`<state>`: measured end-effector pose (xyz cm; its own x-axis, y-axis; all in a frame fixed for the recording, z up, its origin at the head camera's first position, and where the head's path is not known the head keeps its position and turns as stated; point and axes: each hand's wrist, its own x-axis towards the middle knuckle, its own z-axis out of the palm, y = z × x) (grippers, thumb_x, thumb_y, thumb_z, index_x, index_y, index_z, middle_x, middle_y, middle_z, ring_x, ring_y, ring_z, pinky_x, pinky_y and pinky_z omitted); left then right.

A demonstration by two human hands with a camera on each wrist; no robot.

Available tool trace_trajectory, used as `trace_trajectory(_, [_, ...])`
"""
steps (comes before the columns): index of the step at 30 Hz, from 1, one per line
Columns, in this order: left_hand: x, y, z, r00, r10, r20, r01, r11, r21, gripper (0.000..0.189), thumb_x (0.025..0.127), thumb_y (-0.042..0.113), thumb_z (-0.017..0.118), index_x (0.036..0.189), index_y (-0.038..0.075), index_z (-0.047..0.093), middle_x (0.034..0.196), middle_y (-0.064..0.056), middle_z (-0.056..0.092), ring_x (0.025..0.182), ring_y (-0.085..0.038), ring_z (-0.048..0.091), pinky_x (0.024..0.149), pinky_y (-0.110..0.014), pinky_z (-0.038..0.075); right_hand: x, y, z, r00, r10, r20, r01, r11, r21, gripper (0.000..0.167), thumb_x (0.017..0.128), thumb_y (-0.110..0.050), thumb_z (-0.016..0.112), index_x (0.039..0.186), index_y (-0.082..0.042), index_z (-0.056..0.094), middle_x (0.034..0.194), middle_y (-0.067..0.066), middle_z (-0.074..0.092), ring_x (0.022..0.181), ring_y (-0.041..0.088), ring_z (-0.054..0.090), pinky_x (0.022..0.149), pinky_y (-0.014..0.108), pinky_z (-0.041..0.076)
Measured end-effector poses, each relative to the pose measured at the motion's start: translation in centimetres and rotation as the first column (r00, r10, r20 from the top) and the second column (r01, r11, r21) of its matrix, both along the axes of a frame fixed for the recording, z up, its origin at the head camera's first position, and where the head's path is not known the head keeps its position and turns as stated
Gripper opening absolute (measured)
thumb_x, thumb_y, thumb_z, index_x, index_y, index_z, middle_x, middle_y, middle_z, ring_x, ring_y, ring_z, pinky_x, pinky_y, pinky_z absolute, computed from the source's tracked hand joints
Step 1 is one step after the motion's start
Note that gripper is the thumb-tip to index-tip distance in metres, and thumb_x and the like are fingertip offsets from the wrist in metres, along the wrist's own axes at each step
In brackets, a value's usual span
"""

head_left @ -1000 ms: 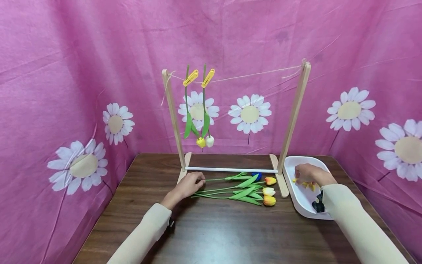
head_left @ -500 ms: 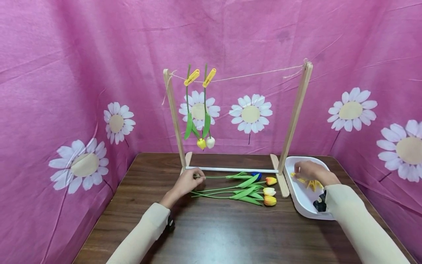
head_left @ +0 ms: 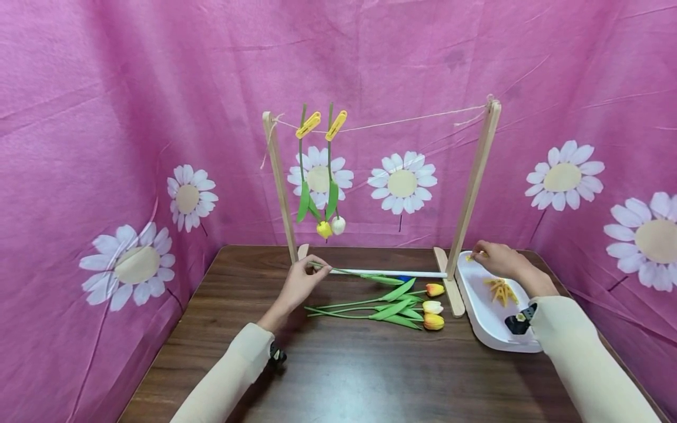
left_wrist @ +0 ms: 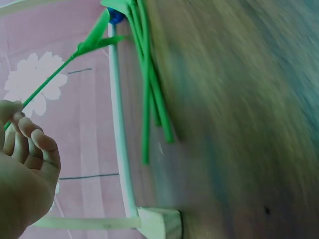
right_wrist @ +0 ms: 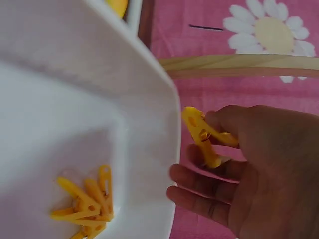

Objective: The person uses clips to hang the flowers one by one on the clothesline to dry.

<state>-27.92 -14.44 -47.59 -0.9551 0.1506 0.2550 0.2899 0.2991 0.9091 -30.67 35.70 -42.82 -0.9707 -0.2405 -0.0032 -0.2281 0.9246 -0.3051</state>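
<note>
Tulip point(head_left: 383, 279) — in left hand point(head_left: 302, 282), clothespin point(right_wrist: 196, 127) — in right hand point(head_left: 502, 261)

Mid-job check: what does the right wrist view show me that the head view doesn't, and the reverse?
Only the right wrist view: the spring of the held clothespin, and the palm side of the right hand pinching it.

Only the head view: the left hand pinching a green stem, and the string where a yellow tulip and a white tulip hang upside down.

Both: the right hand, white tray, clothespin pile in it, and a wooden post.
</note>
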Motion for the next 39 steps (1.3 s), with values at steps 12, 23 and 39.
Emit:
trace_trajectory(12, [-0.6, 1.9, 1.3, 0.985, -0.147, -0.095, 0.17, 0.93, 0.325, 0.02, 0.11, 0.013, 0.06, 0.114, -0.006, 0.055, 0.112, -0.02, 0.079, 0.084, -0.035, 0.081, 0.078, -0.046, 0.068, 0.8, -1.0, 1.9, 0.988, -0.099, -0.116, 0.084, 0.988, -0.128, 0.033, 0.102, -0.028, 0.072, 0.116, 0.002, 0.065, 0.094, 0.016, 0.07, 0.082, 0.027, 0.065, 0.064, 0.037, 0.052])
trace_trajectory(23, [-0.8, 3.4, 2.6, 0.965, -0.239, -0.106, 0.261, 0.89, 0.375, 0.022, 0.104, 0.003, 0.066, 0.119, -0.012, 0.06, 0.118, -0.04, 0.069, 0.096, -0.023, 0.08, 0.099, -0.061, 0.059, 2.4, -2.3, 4.4, 0.975, -0.145, -0.166, 0.084, 0.94, -0.33, 0.036, 0.104, -0.014, 0.07, 0.129, 0.009, 0.058, 0.1, 0.028, 0.071, 0.063, 0.012, 0.067, 0.05, 0.029, 0.058])
trace_trajectory(39, [-0.5, 4.4, 5.8, 0.98, -0.182, -0.083, 0.2, 0.9, 0.386, 0.025, 0.104, 0.007, 0.069, 0.122, -0.01, 0.069, 0.108, -0.009, 0.079, 0.09, -0.009, 0.076, 0.092, -0.03, 0.065, 4.3, -3.7, 8.1, 0.859, -0.271, -0.435, 0.013, 0.861, -0.509, 0.035, 0.102, -0.017, 0.074, 0.132, 0.0, 0.068, 0.09, 0.001, 0.08, 0.066, -0.021, 0.058, 0.049, 0.012, 0.052])
